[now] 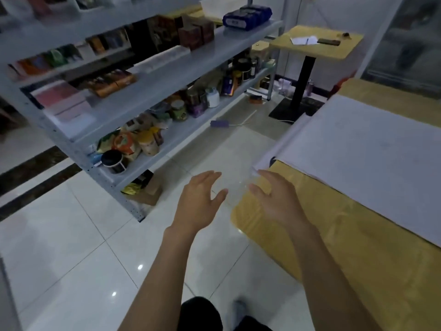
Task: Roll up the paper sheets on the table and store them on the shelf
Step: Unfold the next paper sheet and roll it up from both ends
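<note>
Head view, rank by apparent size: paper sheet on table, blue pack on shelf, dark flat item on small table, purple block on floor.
1. paper sheet
2. blue pack
3. dark flat item and purple block: look alike, not ranked.

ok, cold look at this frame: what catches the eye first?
Two bare, open hands reach forward mid-frame and hold nothing: the left hand over the floor, the right hand over the near corner of the yellow table. A big white paper sheet lies flat on that table at right, its left edge apparently curled. At left stands a grey shelf crammed with jars and boxes.
</note>
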`<action>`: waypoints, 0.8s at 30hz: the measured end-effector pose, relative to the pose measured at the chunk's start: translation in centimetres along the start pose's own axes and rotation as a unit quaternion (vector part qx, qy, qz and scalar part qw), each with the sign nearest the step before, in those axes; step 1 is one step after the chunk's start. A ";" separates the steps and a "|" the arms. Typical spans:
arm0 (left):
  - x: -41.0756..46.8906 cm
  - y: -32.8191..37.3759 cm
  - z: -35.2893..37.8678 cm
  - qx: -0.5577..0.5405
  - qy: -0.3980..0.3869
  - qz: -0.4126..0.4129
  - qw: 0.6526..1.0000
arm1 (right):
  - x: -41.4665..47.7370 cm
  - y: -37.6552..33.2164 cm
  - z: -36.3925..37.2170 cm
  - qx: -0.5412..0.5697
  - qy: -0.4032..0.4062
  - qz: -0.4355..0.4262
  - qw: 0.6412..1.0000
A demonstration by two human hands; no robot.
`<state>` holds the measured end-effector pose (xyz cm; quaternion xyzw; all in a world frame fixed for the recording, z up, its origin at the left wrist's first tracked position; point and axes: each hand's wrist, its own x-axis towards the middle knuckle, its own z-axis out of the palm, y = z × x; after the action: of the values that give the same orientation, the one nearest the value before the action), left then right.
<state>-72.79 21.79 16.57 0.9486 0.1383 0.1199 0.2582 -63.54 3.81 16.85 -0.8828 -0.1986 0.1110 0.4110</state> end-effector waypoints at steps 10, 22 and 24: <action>18.2 -8.7 -0.2 -0.033 -0.044 0.057 0.997 | 15.8 -2.8 4.9 0.013 0.049 0.053 0.997; 39.5 -16.4 0.0 -0.075 -0.157 0.176 0.969 | 31.0 -6.7 7.7 -0.017 0.165 0.166 0.972; 42.8 -16.1 1.1 -0.082 -0.175 0.195 0.962 | 33.3 -6.1 7.4 -0.016 0.181 0.181 0.967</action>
<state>-35.73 48.55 13.95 0.9390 -0.1071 0.0113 0.3266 -37.92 27.19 15.72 -0.9160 0.0405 0.0190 0.3987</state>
